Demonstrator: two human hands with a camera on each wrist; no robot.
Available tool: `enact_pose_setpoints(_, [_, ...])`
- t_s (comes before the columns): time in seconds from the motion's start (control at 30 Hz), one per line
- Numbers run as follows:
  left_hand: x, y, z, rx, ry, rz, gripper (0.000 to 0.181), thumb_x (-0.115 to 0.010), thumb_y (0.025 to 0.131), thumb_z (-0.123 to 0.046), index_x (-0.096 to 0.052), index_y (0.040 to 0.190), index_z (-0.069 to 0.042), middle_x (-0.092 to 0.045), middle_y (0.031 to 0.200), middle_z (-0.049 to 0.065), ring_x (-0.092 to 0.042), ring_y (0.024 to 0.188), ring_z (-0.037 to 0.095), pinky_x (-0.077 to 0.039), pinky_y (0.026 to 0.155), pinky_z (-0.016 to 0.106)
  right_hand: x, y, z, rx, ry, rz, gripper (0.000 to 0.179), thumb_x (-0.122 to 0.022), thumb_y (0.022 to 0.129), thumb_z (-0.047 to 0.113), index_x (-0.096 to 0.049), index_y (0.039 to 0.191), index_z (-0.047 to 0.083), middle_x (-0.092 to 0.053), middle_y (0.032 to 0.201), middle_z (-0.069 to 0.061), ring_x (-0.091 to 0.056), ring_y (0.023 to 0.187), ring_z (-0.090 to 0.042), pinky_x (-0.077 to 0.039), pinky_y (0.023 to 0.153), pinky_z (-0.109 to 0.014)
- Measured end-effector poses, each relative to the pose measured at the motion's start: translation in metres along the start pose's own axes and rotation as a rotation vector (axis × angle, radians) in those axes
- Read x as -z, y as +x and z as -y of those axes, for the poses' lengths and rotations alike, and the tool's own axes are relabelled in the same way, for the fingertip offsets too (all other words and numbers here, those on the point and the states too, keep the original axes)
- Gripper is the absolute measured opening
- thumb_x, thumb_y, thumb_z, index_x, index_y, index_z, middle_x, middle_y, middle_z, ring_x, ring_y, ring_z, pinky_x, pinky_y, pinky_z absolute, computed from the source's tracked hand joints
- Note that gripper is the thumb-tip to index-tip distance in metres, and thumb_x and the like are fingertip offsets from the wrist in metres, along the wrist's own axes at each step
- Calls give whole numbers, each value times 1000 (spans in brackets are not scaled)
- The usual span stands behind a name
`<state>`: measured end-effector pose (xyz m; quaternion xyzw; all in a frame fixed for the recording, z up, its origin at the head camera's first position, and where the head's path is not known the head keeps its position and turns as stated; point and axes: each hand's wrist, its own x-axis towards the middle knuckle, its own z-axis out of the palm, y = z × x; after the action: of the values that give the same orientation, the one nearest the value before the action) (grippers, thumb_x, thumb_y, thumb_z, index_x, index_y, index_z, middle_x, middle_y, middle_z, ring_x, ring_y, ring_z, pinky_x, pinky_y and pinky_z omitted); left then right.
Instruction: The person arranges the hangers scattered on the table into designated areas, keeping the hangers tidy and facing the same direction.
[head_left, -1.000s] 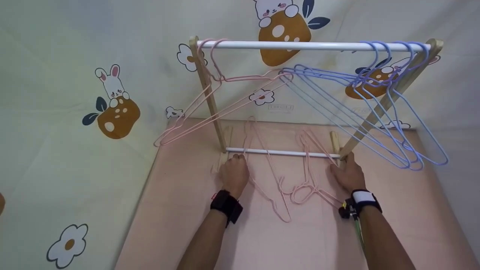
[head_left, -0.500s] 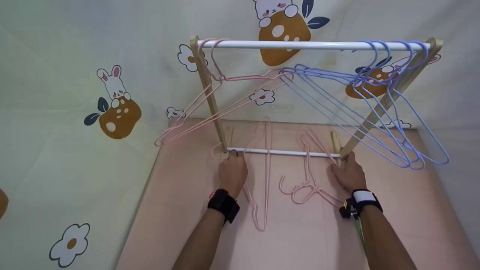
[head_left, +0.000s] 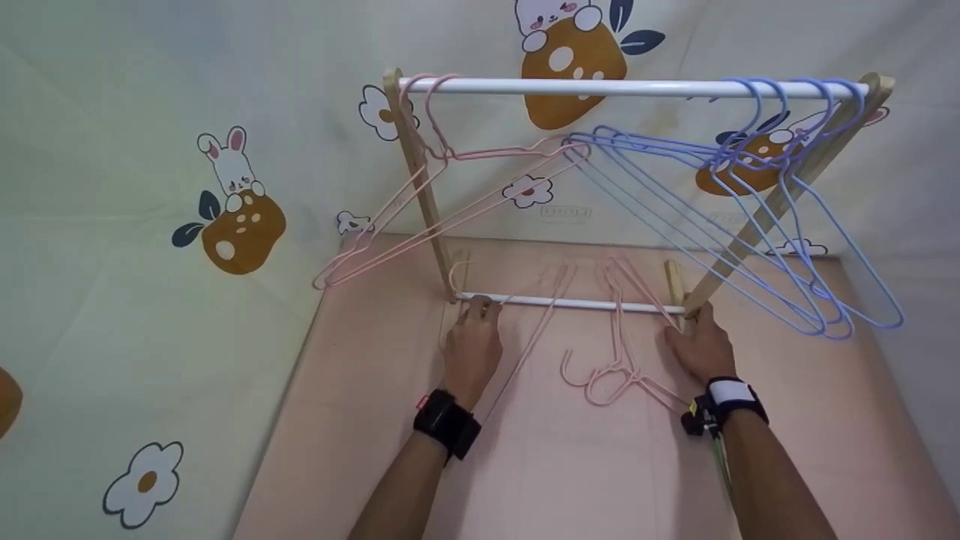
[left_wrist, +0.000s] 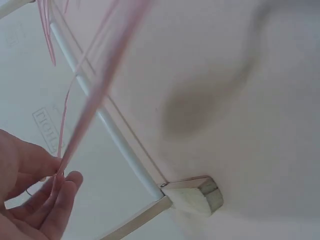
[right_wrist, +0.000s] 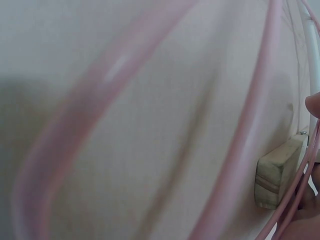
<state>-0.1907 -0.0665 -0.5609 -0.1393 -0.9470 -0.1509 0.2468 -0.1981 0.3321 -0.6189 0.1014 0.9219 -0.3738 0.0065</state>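
Observation:
In the head view my left hand (head_left: pixel 472 349) is at the left end of a drying rack's lower white bar (head_left: pixel 577 304). It pinches a thin pink clothes hanger (left_wrist: pixel 95 100) between thumb and fingers, seen close up in the left wrist view. The hanger is nearly edge-on, its hook by the rack's left foot. My right hand (head_left: pixel 703 345) is beside the rack's right foot and holds pink hangers (head_left: pixel 618 337), whose wires pass between thumb and fingers in the right wrist view. Their hooks point down toward me.
From the rack's top bar (head_left: pixel 600 88) hang two pink hangers (head_left: pixel 495 155) at the left and several blue hangers (head_left: pixel 827 105) at the right. Wooden side posts (head_left: pixel 420 180) frame it. A pink surface (head_left: pixel 570 480) lies below, with a printed backdrop (head_left: pixel 315 150) behind.
The pink hanger in my left hand has turned, from showing its broad outline to nearly edge-on, with its hook swinging up behind the left post. My right hand stays in place.

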Motion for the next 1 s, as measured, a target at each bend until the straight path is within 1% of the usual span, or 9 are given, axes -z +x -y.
enact_pose_setpoints(0.17, [5,3,-2,-51,-74,-7,9,-73,101,9,-74,103,0,-62,116,12,-69,76,19,-59,58,30,1,-1,3,-12,-4,5,59,-67,104,35,-38,142,1,-61,124,-33,-57,97,-41,-42,76,-46])
enact_pose_setpoints(0.27, [6,3,-2,-94,-79,-26,8,-72,102,8,-70,102,0,-61,114,11,-66,71,16,-56,55,27,1,-1,3,-21,-4,10,60,-67,104,35,-38,143,0,-61,127,-34,-57,99,-42,-43,78,-48])
enact_pose_setpoints(0.33, [5,2,-1,-137,-72,-51,10,-73,101,10,-69,100,0,-62,111,11,-68,72,17,-57,56,27,1,-1,3,-23,-1,12,61,-67,104,35,-38,145,1,-61,129,-35,-57,100,-42,-43,79,-48])
enact_pose_setpoints(0.5, [1,-5,2,-253,-95,-124,18,-74,96,16,-68,93,-1,-66,103,11,-76,90,24,-64,74,31,1,-1,1,-15,-5,1,56,-67,103,34,-38,139,2,-61,124,-33,-56,97,-42,-42,78,-48])
enact_pose_setpoints(0.6, [-2,-12,5,-275,-145,-156,20,-74,96,17,-67,89,-1,-68,99,12,-77,98,27,-65,83,32,1,0,2,-3,-10,-7,53,-67,102,33,-38,136,3,-61,118,-32,-55,92,-41,-41,75,-46])
enact_pose_setpoints(0.7, [-2,-19,5,-223,-180,-187,20,-76,95,15,-66,89,-1,-67,98,12,-77,89,24,-65,74,30,2,1,4,11,-8,-9,54,-66,102,32,-38,136,2,-60,115,-32,-55,90,-41,-39,72,-45])
enact_pose_setpoints(0.83, [-1,-24,3,-87,-243,-208,18,-79,95,12,-65,101,1,-65,101,13,-75,83,22,-64,68,29,3,0,5,12,-8,-8,54,-66,103,32,-38,137,2,-60,116,-32,-54,89,-40,-38,71,-44])
enact_pose_setpoints(0.93, [0,-24,2,7,-304,-217,25,-80,95,11,-63,111,2,-66,102,15,-77,89,25,-66,75,31,2,0,3,-1,-8,2,54,-66,104,33,-38,139,3,-60,118,-32,-54,90,-40,-39,72,-45])
enact_pose_setpoints(1.0, [0,-23,2,47,-328,-223,29,-80,95,12,-61,116,3,-68,102,16,-78,91,26,-66,77,33,1,0,2,-10,-5,9,56,-66,104,34,-38,140,3,-60,121,-33,-55,92,-40,-40,73,-45])
